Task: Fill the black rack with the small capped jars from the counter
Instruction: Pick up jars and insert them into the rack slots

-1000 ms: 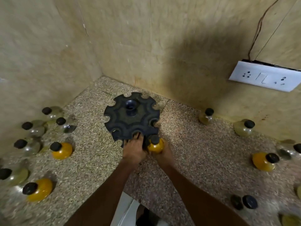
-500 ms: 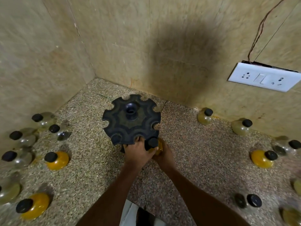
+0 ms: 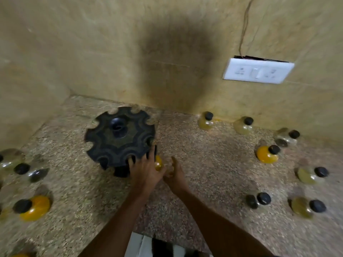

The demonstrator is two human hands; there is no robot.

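The black rack (image 3: 111,143), a round carousel with notched slots around its rim, stands on the speckled counter near the corner. My left hand (image 3: 143,171) rests on its near rim with fingers spread over the edge. A small yellow jar (image 3: 158,163) sits at the rack's near-right slot, between my two hands. My right hand (image 3: 174,175) curls around the jar from the right; motion blur hides the exact contact. Other capped jars stand on the counter: a yellow one (image 3: 35,207) at the left and another yellow one (image 3: 267,154) at the right.
Several more black-capped jars line the left edge (image 3: 27,170) and the right side (image 3: 206,121), (image 3: 243,125), (image 3: 310,175), (image 3: 258,200). Tiled walls meet in a corner behind the rack. A white switchboard (image 3: 258,71) hangs on the right wall. The counter's front edge is below my arms.
The view has shifted left and tilted. The yellow jar has gone in under the rack's rim, and my right hand has eased back from it. My left hand's fingers have spread.
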